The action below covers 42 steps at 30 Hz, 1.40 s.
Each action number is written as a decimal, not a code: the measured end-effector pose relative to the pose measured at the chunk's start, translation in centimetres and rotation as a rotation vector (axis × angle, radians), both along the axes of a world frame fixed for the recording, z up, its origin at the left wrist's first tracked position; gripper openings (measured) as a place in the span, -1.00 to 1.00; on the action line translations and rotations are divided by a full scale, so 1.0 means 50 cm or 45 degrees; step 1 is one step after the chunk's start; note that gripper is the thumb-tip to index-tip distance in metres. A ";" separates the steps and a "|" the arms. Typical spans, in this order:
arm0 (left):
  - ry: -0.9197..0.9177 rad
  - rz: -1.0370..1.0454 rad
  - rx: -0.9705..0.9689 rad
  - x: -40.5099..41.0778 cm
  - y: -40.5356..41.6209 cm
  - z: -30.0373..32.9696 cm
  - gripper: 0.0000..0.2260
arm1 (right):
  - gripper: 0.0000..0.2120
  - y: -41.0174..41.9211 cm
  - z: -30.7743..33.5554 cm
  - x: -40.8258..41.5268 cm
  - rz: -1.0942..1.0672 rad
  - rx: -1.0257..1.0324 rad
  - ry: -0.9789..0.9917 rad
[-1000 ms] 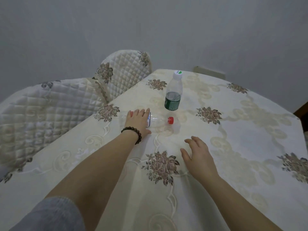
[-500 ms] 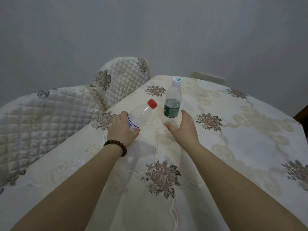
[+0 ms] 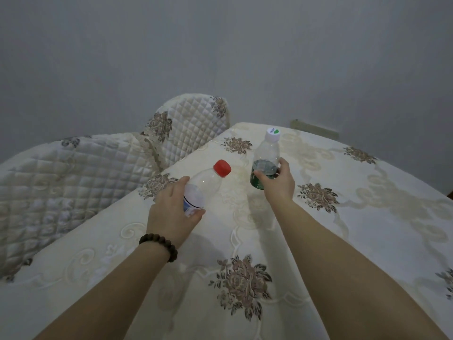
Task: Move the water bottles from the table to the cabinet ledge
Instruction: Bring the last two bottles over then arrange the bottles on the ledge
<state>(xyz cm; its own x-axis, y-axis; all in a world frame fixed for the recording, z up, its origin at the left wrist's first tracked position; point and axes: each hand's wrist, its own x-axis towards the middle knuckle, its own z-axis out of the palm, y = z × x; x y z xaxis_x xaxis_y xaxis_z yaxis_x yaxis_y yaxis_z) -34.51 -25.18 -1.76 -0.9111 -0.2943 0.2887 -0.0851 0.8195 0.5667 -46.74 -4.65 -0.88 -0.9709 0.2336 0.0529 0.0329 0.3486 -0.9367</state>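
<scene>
Clear plastic is showing in both your hands: your left hand [image 3: 171,212] is wrapping around the lower body of the red-capped bottle [image 3: 204,186], holding it tilted with the cap pointing up and away from you, above the counter [image 3: 367,217]. Your right hand [image 3: 278,184] is closing thumb and fingers around the green label of the white-capped bottle [image 3: 266,158], which is standing upright; whether its base is touching the floral cloth is hard to tell. A dark bead bracelet [image 3: 160,244] is sitting on your left wrist, and two quilted chair backs [image 3: 73,173] are standing just beside the counter's left edge.

Red-capped bottle [image 3: 203,185] tilted; green-labelled bottle [image 3: 266,158] upright.
</scene>
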 end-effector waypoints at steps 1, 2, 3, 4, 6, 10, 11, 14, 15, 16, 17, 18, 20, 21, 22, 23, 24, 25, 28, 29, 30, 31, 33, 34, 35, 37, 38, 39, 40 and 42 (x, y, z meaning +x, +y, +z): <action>0.009 0.003 0.000 0.003 -0.002 0.005 -0.31 | -0.38 0.004 0.001 0.007 0.002 -0.007 0.008; 0.013 0.007 0.007 0.007 -0.003 0.011 -0.31 | -0.38 0.009 0.002 0.016 0.005 -0.014 0.009; 0.013 0.009 0.022 0.011 -0.005 0.018 -0.32 | -0.38 0.014 0.005 0.027 0.008 -0.021 0.008; 0.011 0.005 0.044 0.016 -0.005 0.025 -0.32 | -0.37 0.020 0.008 0.041 0.010 -0.027 0.002; 0.014 -0.004 0.105 0.030 -0.002 0.045 -0.33 | -0.36 0.032 0.020 0.075 0.023 -0.024 -0.006; 0.003 0.000 0.205 0.082 0.019 0.100 -0.27 | -0.39 0.061 0.065 0.176 0.040 -0.038 -0.025; -0.004 -0.004 0.235 0.101 0.026 0.116 -0.27 | -0.40 0.067 0.078 0.207 0.051 -0.040 -0.021; -0.018 -0.019 0.318 0.172 0.051 0.159 -0.29 | -0.40 0.083 0.119 0.306 0.069 -0.041 -0.017; -0.021 -0.031 0.344 0.200 0.062 0.172 -0.32 | -0.40 0.086 0.134 0.342 0.069 -0.036 -0.016; -0.029 -0.041 0.373 0.229 0.073 0.181 -0.34 | -0.40 0.089 0.150 0.376 0.069 -0.033 -0.017; -0.041 -0.051 0.399 0.258 0.084 0.189 -0.35 | -0.40 0.091 0.164 0.410 0.067 -0.030 -0.014; -0.056 -0.059 0.420 0.288 0.094 0.196 -0.34 | -0.38 0.092 0.179 0.445 0.064 -0.026 -0.010; -0.071 -0.084 0.435 0.350 0.114 0.208 -0.33 | -0.37 0.096 0.206 0.519 0.054 -0.027 0.004; -0.075 -0.100 0.436 0.383 0.123 0.214 -0.33 | -0.39 0.099 0.217 0.557 0.047 -0.023 0.013; -0.079 -0.109 0.441 0.414 0.129 0.219 -0.32 | -0.40 0.101 0.225 0.596 0.040 -0.017 0.016; -0.080 -0.119 0.448 0.446 0.135 0.224 -0.32 | -0.41 0.104 0.232 0.636 0.031 -0.011 0.016; -0.079 -0.130 0.463 0.480 0.139 0.229 -0.32 | -0.41 0.107 0.238 0.676 0.020 -0.001 0.017; -0.074 -0.141 0.477 0.513 0.142 0.233 -0.32 | -0.41 0.111 0.241 0.717 0.004 0.010 0.021; -0.064 -0.170 0.496 0.611 0.150 0.240 -0.31 | -0.41 0.121 0.245 0.835 -0.046 0.014 0.025; -0.060 -0.180 0.502 0.641 0.152 0.241 -0.31 | -0.41 0.126 0.243 0.871 -0.059 0.000 0.019; -0.055 -0.190 0.509 0.671 0.155 0.242 -0.32 | -0.41 0.131 0.241 0.907 -0.070 -0.012 0.011; -0.050 -0.204 0.511 0.700 0.159 0.242 -0.32 | -0.41 0.136 0.237 0.942 -0.083 -0.021 0.001; -0.049 -0.247 0.504 0.752 0.172 0.240 -0.32 | -0.41 0.150 0.229 1.010 -0.129 -0.021 -0.004; -0.054 -0.274 0.505 0.776 0.182 0.237 -0.33 | -0.41 0.159 0.224 1.044 -0.164 -0.015 -0.006; -0.064 -0.305 0.507 0.799 0.194 0.233 -0.34 | -0.42 0.170 0.219 1.076 -0.202 -0.012 -0.010; -0.090 -0.383 0.523 0.840 0.228 0.224 -0.36 | -0.43 0.196 0.211 1.140 -0.271 -0.017 -0.018; -0.107 -0.426 0.532 0.859 0.249 0.219 -0.37 | -0.42 0.211 0.207 1.172 -0.304 -0.016 -0.018; -0.130 -0.473 0.534 0.879 0.274 0.214 -0.36 | -0.42 0.229 0.202 1.203 -0.345 -0.025 -0.015; -0.153 -0.519 0.531 0.898 0.301 0.211 -0.35 | -0.42 0.248 0.200 1.235 -0.392 -0.039 -0.011; -0.189 -0.614 0.522 0.935 0.356 0.204 -0.32 | -0.46 0.288 0.200 1.298 -0.493 -0.047 0.004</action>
